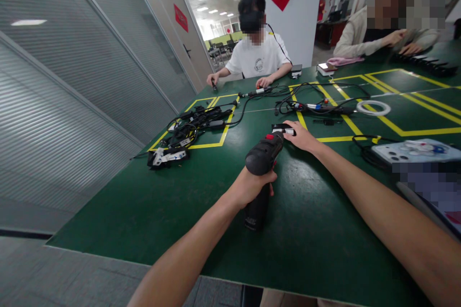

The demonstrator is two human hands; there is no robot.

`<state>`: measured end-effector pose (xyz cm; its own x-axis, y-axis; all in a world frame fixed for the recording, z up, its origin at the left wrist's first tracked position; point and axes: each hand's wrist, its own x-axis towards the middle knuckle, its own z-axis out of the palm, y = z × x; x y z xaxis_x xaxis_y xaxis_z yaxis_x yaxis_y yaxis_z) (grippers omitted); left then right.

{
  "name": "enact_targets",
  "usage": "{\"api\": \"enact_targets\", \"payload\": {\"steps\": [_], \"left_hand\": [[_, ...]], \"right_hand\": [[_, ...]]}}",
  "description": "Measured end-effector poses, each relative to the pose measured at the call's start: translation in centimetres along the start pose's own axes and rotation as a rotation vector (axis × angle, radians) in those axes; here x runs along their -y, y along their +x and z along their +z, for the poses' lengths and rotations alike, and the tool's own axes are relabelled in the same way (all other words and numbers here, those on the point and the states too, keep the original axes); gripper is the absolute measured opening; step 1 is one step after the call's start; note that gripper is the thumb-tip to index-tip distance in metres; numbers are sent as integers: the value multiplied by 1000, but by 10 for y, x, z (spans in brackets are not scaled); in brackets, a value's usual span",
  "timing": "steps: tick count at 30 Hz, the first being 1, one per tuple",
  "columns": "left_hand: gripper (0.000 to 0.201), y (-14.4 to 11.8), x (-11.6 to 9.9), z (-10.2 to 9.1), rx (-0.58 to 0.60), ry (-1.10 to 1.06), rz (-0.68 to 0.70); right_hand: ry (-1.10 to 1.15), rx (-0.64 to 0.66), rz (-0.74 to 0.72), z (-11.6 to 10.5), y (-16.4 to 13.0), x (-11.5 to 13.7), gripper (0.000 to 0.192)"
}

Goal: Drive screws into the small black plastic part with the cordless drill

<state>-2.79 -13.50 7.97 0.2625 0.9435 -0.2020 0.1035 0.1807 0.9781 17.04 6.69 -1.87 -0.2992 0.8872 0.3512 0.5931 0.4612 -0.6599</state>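
My left hand (252, 186) is wrapped round the grip of a black cordless drill (260, 157) with a red switch on top. The drill points away from me, and its battery end hangs below my fist. Just beyond its nose, a small black-and-white box-like piece (279, 127) rests on the table. My right hand (299, 135) grips that piece from the right, fingers bent over its edge. The drill's body hides part of the piece, so I cannot tell whether the tip touches it.
The green table (144, 211) carries yellow tape outlines. Bundled black cables (194, 124) lie left, beside a black-and-white packet (167, 157). More cables, a tool (317, 107) and a white ring (373, 108) lie ahead right. A phone (418, 151) is near my right forearm. Two people sit opposite.
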Motion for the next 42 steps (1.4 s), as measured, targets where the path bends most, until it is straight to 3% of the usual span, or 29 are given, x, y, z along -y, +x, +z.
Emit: {"api": "enact_targets", "payload": {"steps": [42], "left_hand": [[22,0,0,0,6,-30,19]], "right_hand": [[-13,-7,-4,0,0,-2,49]]}}
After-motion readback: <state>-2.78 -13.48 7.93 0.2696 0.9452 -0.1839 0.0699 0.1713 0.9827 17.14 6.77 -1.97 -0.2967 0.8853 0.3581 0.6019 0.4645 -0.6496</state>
